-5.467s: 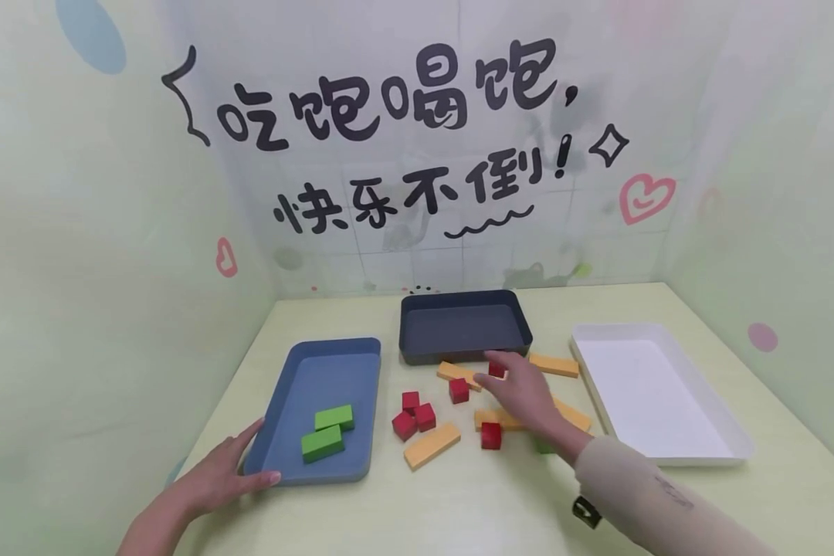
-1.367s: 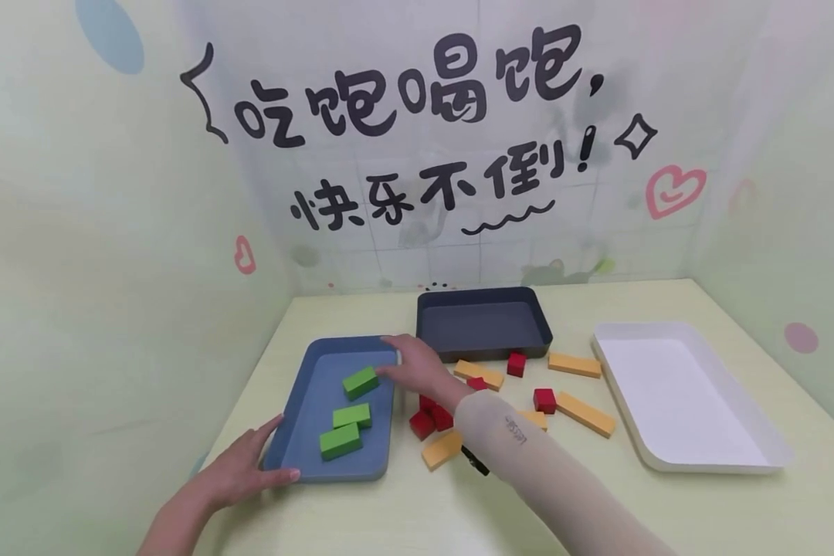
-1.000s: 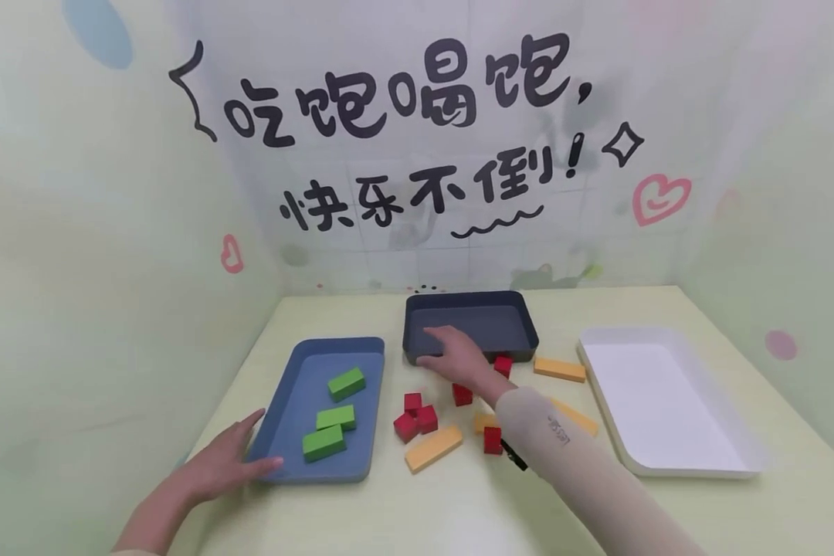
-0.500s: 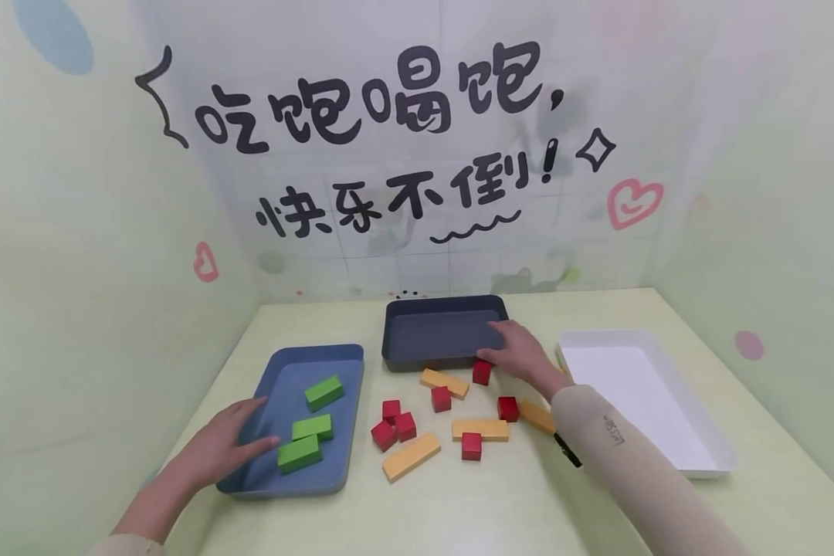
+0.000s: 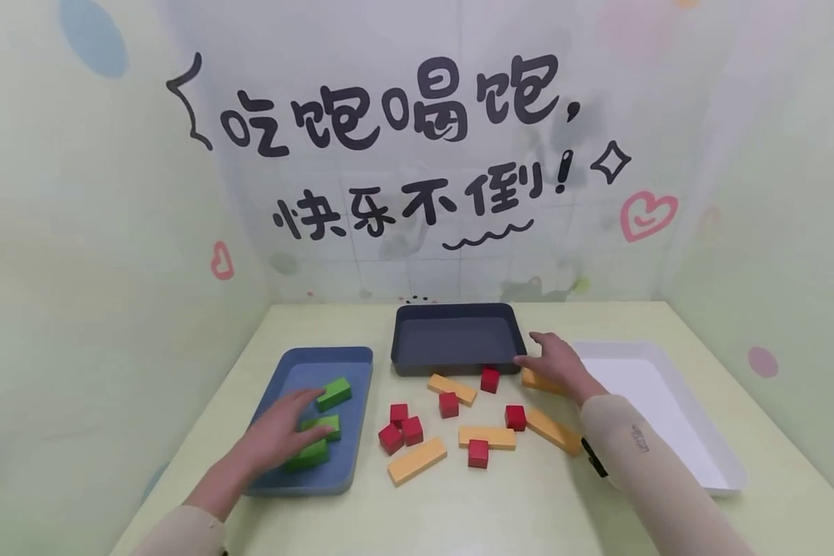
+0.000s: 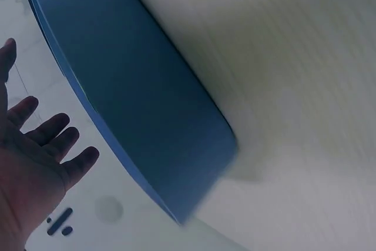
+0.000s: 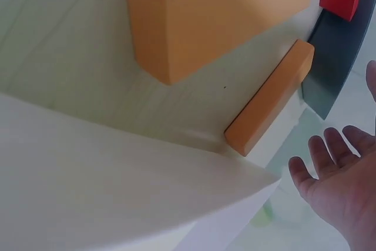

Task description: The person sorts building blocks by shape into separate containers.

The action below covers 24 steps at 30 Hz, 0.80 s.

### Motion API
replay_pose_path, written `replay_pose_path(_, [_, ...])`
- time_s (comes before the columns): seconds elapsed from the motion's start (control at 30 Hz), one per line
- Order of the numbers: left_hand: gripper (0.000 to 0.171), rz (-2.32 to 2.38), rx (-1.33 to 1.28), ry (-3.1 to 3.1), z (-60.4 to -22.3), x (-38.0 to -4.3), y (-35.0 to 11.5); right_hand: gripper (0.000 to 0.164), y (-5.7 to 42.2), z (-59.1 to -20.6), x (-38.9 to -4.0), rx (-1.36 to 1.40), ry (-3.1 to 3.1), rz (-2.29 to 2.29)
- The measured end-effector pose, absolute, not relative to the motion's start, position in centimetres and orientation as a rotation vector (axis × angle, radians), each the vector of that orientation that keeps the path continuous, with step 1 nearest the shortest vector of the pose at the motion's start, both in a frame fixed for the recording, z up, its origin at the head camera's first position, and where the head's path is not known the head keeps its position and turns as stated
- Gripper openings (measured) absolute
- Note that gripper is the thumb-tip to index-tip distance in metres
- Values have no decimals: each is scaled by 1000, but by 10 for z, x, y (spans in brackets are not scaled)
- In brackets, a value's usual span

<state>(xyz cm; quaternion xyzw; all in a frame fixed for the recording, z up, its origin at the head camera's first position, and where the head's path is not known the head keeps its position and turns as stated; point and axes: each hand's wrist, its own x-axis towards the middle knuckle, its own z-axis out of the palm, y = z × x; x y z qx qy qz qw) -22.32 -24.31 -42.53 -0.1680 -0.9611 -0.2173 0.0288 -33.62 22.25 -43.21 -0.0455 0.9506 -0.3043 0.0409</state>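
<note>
My left hand (image 5: 278, 436) hovers over the blue tray (image 5: 360, 444), fingers extended and partly covering the green blocks (image 5: 334, 394) in it. In the left wrist view that hand (image 6: 41, 157) stands beside the tray's outer wall (image 6: 147, 98) with its fingers spread and nothing held. My right hand (image 5: 561, 367) is above an orange block (image 5: 532, 379), between the dark tray (image 5: 459, 340) and the white tray (image 5: 667, 409). Seen from the right wrist, its palm (image 7: 346, 198) is bare and the fingers are loosely extended, apart from the orange block (image 7: 270, 98).
Several red cubes (image 5: 448, 405) lie scattered mid-table among several orange blocks (image 5: 417, 462). One red cube (image 5: 478, 453) sits against an orange block (image 5: 486, 438). A decorated backdrop (image 5: 403, 270) rises behind the table.
A third green block has come to rest in the blue tray. My right hand has moved from there to the right, and my left hand has left the tray's edge and moved over it.
</note>
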Motion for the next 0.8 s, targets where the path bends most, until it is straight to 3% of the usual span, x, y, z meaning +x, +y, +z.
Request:
replay_pose_path(0.37, [65,-752,-395,-3090,-414,-242,-163,74,226,-441,-339,-145,2875,-910])
replay_pose_path(0.8, [64,-889,-292,-3097,-408,-264,-141,72,213,-440,-345,-154,2876,-907])
